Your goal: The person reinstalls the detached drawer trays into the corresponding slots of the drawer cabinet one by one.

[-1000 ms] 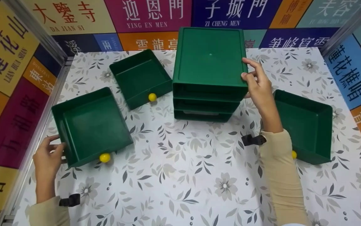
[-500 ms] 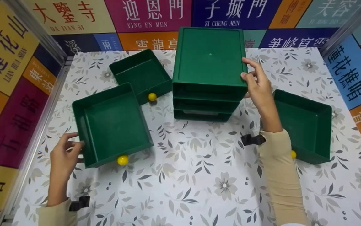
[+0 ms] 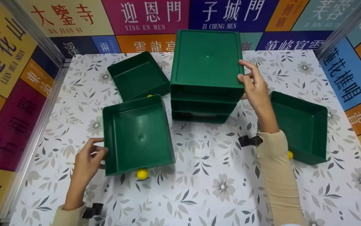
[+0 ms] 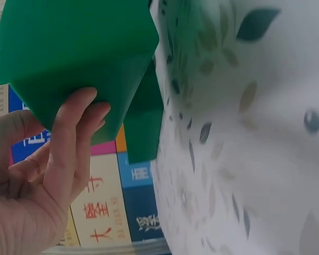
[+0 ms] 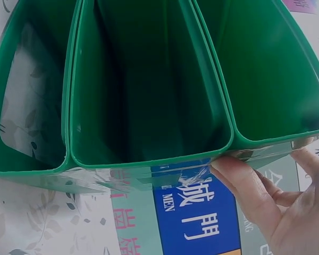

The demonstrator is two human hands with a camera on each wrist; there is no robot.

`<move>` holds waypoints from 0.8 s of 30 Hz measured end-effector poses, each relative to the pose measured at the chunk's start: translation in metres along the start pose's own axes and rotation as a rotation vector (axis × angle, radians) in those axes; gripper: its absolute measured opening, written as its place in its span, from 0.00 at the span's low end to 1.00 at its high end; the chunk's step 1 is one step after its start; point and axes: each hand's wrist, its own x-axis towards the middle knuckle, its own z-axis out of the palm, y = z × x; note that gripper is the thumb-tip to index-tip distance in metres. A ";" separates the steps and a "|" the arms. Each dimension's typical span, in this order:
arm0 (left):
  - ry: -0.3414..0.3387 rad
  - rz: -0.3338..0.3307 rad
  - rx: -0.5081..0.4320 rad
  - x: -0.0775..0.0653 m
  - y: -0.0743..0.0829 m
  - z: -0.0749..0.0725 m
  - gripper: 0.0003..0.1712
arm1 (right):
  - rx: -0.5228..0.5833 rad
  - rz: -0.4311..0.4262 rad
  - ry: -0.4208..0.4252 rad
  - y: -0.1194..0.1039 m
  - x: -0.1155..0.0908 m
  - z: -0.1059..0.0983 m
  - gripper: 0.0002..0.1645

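My left hand (image 3: 88, 158) grips a green drawer (image 3: 141, 135) by its left wall. In the left wrist view this drawer (image 4: 74, 42) is off the tabletop, with fingers against its side. A yellow ball knob (image 3: 142, 174) sits on its front. My right hand (image 3: 254, 89) holds the right side of a green three-tier drawer cabinet (image 3: 207, 58), near the top. Its open slots face me; in the right wrist view the cabinet (image 5: 151, 164) has all three bays vacant, and the thumb (image 5: 244, 183) presses its side wall.
A second drawer (image 3: 138, 75) lies back left, its yellow knob mostly hidden behind the held drawer. Another drawer (image 3: 309, 125) lies at right, partly behind my right forearm. Printed panels (image 3: 146, 14) wall in the white leaf-patterned table (image 3: 199, 194) at back and sides.
My left hand has carried the drawer to the right, toward the cabinet's front, and it has turned a little straighter. My right hand keeps its hold on the cabinet. The view has shifted slightly.
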 end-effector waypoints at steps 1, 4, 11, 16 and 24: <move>-0.008 0.004 -0.010 -0.001 0.001 0.002 0.18 | 0.000 0.000 -0.001 0.000 0.000 0.000 0.24; -0.020 0.012 -0.029 -0.003 0.001 0.008 0.18 | -0.001 -0.003 -0.004 -0.001 0.000 0.001 0.24; -0.026 0.016 -0.052 -0.011 -0.001 0.018 0.18 | 0.008 0.003 -0.005 -0.002 -0.001 -0.001 0.24; -0.028 0.002 -0.065 -0.016 -0.004 0.024 0.18 | 0.012 -0.003 -0.006 -0.002 -0.001 -0.001 0.24; -0.062 0.023 -0.070 -0.017 0.000 0.042 0.17 | 0.007 -0.003 -0.006 -0.002 -0.002 -0.001 0.24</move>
